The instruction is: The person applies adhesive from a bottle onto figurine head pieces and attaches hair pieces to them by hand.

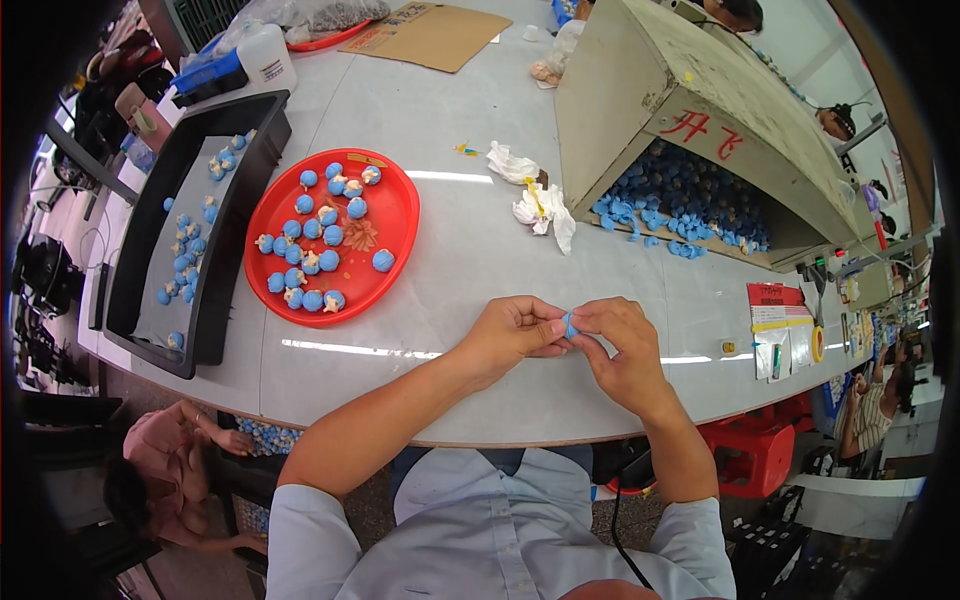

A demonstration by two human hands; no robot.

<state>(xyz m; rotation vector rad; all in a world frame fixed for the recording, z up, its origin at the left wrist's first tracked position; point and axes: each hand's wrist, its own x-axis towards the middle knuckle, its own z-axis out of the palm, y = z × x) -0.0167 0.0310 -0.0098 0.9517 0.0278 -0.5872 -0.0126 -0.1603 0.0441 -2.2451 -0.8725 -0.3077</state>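
Note:
A small blue piece (pixel 571 326) is pinched between my two hands above the near part of the table; fingers cover most of it. My left hand (pixel 515 338) grips it from the left with thumb and fingertips. From the right, the fingertips of my right hand (pixel 622 345) close on the same piece. Left of my hands lies a round red tray (pixel 400 240) with several blue balls (pixel 383 260), many bearing cream-coloured star-shaped bits. Beyond my right hand, a heap of small blue pieces (pixel 680 190) fills the open front of a beige box (pixel 625 100).
A long black bin (pixel 215 310) with more blue balls stands at the left. Crumpled white tissues (pixel 540 205) lie mid-table. Cardboard (pixel 430 35) and a white jug (pixel 267 57) are at the back. Yellow-handled scissors (pixel 817 343) lie right. A co-worker in pink (pixel 165 450) sits at lower left.

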